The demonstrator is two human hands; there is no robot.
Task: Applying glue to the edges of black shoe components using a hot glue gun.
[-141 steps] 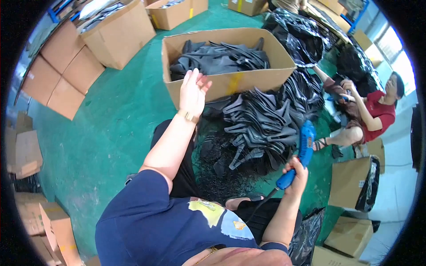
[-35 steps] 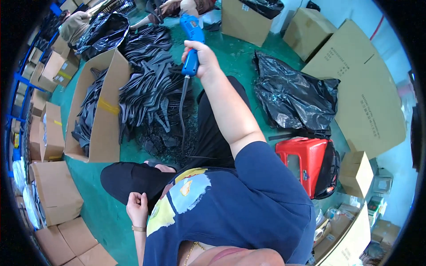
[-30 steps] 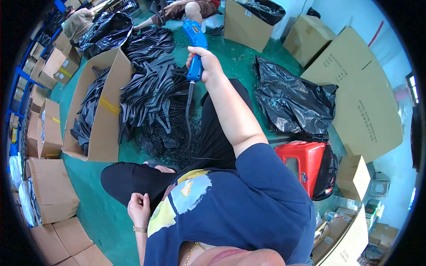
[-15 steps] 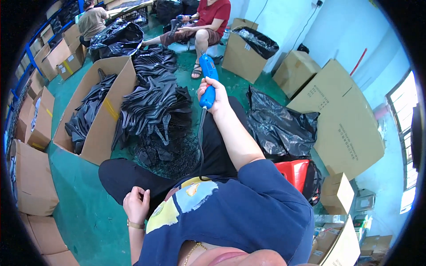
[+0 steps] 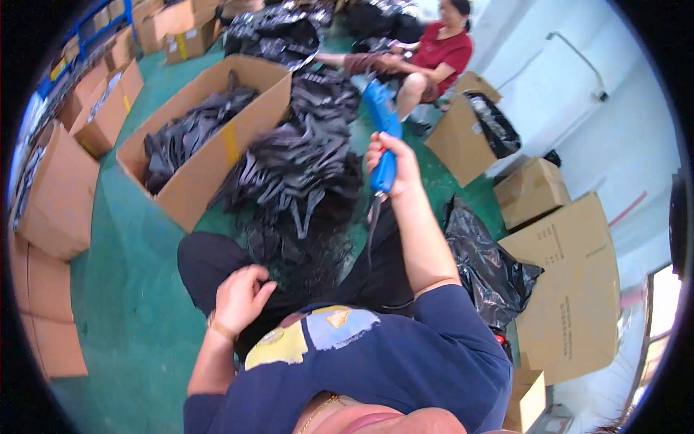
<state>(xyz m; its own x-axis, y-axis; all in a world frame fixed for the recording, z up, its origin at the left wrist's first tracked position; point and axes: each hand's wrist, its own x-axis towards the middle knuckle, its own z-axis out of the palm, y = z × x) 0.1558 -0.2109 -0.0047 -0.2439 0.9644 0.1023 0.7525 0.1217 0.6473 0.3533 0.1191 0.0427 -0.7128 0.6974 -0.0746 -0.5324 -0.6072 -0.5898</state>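
My right hand is wrapped round the handle of a blue corded power tool, held up in front of me with its far end pointing away. A dark cord runs down from the tool's near end. Over my left thigh, my left hand is raised with fingers loosely bent and the thumb apart; nothing shows in it. Beyond my legs lies a large heap of thin, dark, forked pieces, fanned in layers. More of these fill a long cardboard box to the heap's left.
Black scraps litter the green floor between my legs. A black plastic bag and a flattened cardboard sheet lie at right. A seated person in red is at the back. Open cartons line the left side.
The view has shifted, so the surroundings appear farther right. My left hand has come up from beside the thigh and its thumb has spread. The right hand still grips the tool.
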